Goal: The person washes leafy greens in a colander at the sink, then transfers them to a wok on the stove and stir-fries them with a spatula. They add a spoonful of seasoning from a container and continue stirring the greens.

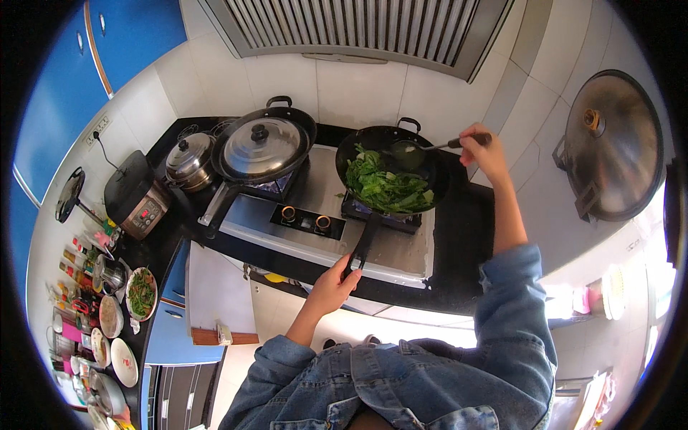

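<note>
My left hand (334,285) grips the long black handle (368,236) of a dark wok (344,156) on the right burner of the gas stove. Chopped leafy greens (384,185) lie heaped in the left and front part of the wok. In my right hand (486,153) is the brown grip of a metal ladle (443,145). The ladle's bowl is inside the wok, at the back right of the greens, and appears to touch its wall.
A lidded pan (263,142) sits on the left burner beside a lidded steel pot (189,161). Further left are a rice cooker (137,196) and a plate of cooked greens (142,293). One cabinet door (220,290) stands ajar. A large lid (615,145) hangs on the right wall.
</note>
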`<state>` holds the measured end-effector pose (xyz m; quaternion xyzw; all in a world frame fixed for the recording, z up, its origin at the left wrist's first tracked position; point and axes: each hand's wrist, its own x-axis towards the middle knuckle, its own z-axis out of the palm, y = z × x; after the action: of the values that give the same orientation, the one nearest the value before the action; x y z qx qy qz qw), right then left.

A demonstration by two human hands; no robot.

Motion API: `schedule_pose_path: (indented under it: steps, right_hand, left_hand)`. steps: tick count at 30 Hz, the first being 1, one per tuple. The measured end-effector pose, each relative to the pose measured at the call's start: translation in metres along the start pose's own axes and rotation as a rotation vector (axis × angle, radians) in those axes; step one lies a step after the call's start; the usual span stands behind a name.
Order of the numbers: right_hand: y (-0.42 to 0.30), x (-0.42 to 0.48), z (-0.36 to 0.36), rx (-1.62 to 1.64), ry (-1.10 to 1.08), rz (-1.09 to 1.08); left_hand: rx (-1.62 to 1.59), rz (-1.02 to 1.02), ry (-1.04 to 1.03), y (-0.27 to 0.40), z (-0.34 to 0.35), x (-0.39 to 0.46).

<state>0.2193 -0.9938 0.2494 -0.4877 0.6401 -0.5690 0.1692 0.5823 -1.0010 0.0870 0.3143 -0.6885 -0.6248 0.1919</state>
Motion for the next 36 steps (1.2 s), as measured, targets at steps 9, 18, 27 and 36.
schedule_pose_path:
  steps: [9, 18, 27, 36]
  right_hand:
    - [0.053, 0.065, 0.014, 0.386, -0.066, 0.278]
    - [-0.086, -0.04, -0.022, -0.247, -0.531, -0.084]
    - [-0.027, -0.095, 0.02, -0.443, -0.33, -0.347]
    - [0.029, -0.084, 0.04, -0.569, -0.13, -0.441]
  left_hand:
    - [0.023, -0.018, 0.019, 0.003, 0.0, 0.003]
    - [-0.011, 0.016, -0.033, -0.001, -0.006, 0.006]
    - [-0.051, 0.025, -0.07, -0.001, -0.006, 0.009]
    - [-0.064, 0.055, -0.09, -0.004, -0.005, 0.009]
